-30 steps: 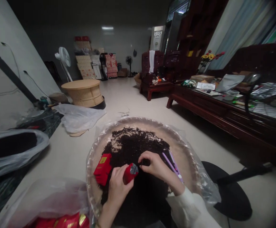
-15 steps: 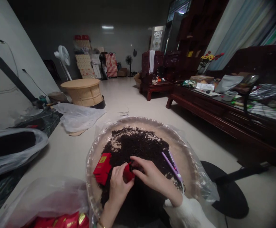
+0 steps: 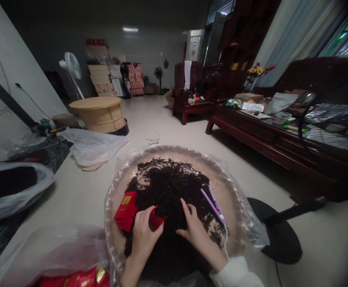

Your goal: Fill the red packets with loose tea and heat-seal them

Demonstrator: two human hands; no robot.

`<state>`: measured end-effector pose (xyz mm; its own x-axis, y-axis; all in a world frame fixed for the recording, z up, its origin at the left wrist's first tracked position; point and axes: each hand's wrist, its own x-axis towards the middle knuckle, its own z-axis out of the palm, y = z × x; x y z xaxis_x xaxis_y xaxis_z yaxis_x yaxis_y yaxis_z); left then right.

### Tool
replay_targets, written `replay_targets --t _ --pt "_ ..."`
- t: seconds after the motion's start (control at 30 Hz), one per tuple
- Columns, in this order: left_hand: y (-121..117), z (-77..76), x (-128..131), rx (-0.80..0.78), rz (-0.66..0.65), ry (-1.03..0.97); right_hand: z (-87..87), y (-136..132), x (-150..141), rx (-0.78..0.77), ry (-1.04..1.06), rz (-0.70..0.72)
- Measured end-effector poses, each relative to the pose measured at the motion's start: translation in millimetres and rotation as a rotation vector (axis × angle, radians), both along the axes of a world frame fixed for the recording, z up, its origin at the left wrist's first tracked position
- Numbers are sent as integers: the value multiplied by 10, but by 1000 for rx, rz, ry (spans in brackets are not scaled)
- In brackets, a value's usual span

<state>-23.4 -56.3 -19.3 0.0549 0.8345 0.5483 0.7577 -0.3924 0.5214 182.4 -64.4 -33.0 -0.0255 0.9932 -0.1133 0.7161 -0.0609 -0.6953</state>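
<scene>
My left hand [image 3: 144, 232] grips a small red pouch [image 3: 156, 220], whose top looks open and dark inside. To its right, my right hand [image 3: 197, 230] hovers over a heap of dark, crumbly tea-like leaves [image 3: 174, 181], its fingers and thumb apart with nothing visible between them. The leaves lie in a wide round tray [image 3: 232, 195] lined with clear plastic. Left of my left hand, a stack of flat red pouches [image 3: 126, 211] with a gold label rests on the tray. A lilac clamp like a mini flat iron [image 3: 213, 205] lies on the right side, its cord trailing toward me.
A clear bag of red-and-gold packets [image 3: 84, 278] is at the lower left. Behind it stands another bag holding dark material [image 3: 9, 183]. A black round stand base [image 3: 277, 235] is right of the tray. A long dark wooden table [image 3: 263, 147] runs along the right.
My right hand touched the pouch's top, then drew away to the right and opened. The pouch's top, earlier folded over with a silvery-grey inner piece showing, now gapes. The view has shifted slightly.
</scene>
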Motion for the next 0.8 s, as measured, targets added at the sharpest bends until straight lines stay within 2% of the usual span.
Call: replay_targets --t 0.1,0.17,0.43,0.53,0.67,0.8 --pt "-6 7 11 6 -4 4 13 52 -137 188 57 13" --pt "-12 5 8 13 -3 4 64 129 -170 250 74 41" --pt "-25 9 14 33 -10 -6 252 318 -72 270 103 51" --pt "-16 34 48 31 -25 -8 421 329 -35 334 186 66" --pt "-3 61 102 28 -41 -17 705 285 -129 364 301 174" --pt "-4 66 119 20 -39 -34 824 216 -280 317 405 262"
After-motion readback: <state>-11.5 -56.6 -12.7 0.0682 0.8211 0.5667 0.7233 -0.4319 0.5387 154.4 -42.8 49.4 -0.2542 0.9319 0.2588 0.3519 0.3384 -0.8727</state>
